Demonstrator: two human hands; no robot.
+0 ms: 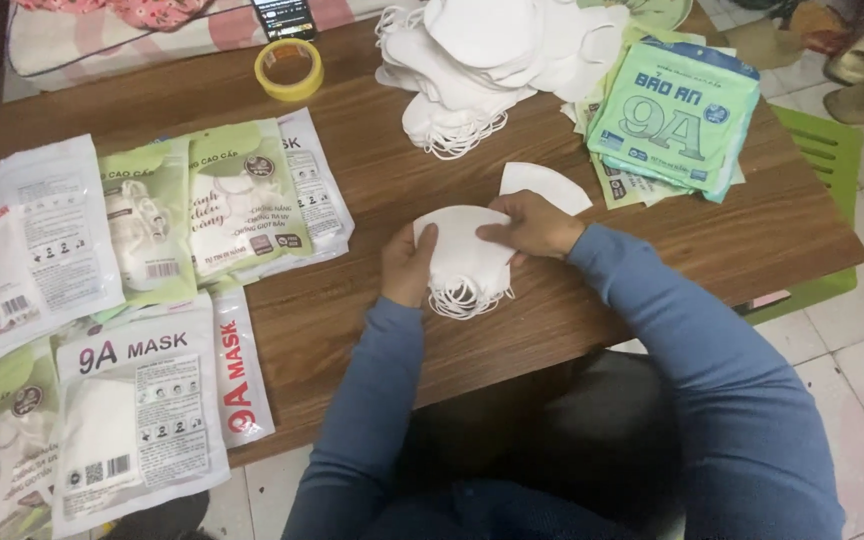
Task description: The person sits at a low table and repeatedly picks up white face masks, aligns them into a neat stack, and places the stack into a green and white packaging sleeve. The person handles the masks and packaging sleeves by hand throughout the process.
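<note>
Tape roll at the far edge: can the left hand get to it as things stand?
Probably yes. The yellow tape roll lies alone on bare wood, nothing between it and the left hand. But that hand is holding the small stack of white masks with the right hand.

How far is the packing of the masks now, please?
Done: several filled mask packets lie on the table's left side. In hand: the left hand and right hand hold a small stack of white masks. Left: a big pile of loose masks and a stack of green packets that look flat and unfilled.
</note>
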